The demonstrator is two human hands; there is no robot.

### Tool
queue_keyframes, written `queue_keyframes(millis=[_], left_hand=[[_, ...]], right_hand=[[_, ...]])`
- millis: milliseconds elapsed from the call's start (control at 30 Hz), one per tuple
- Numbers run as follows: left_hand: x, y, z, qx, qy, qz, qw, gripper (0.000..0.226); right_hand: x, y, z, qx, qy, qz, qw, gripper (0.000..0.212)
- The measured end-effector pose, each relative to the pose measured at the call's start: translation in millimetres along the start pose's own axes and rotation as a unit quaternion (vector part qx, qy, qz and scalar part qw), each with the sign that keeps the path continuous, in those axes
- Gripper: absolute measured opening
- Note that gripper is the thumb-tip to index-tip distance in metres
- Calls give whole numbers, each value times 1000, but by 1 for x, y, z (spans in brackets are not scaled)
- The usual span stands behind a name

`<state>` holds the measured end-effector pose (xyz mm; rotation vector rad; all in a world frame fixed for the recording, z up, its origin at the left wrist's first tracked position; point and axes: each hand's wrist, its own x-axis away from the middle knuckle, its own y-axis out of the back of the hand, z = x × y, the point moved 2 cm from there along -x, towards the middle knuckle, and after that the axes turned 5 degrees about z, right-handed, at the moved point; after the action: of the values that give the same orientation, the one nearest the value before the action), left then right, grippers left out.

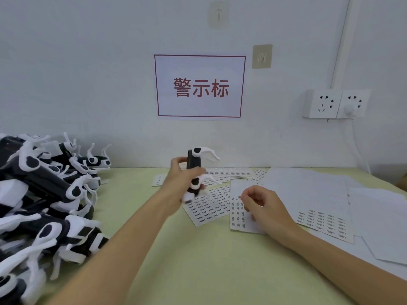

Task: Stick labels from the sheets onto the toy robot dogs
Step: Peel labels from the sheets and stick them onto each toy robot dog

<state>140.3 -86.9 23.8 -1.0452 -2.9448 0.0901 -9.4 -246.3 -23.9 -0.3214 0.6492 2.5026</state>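
Pale green bench (198, 260) against a white wall. Left hand (184, 180) grips a toy robot dog (195, 166) upright, mid-bench; right hand (262, 205), fingers curled, pinches at a label sheet (237, 216).

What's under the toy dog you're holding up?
Under the toy dog in the left hand lies a label sheet on the green table. The hand and dog cover part of that sheet.
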Motion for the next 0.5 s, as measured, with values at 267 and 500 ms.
queue_keyframes(millis=[267, 500], left_hand=[[19, -53, 44, 19, -43, 56, 997, 55], [14, -48, 50, 73, -49, 107, 990, 59]], right_hand=[[5, 4, 7, -37, 41, -30, 998, 21], [7, 2, 9, 46, 102, -68, 991, 21]])
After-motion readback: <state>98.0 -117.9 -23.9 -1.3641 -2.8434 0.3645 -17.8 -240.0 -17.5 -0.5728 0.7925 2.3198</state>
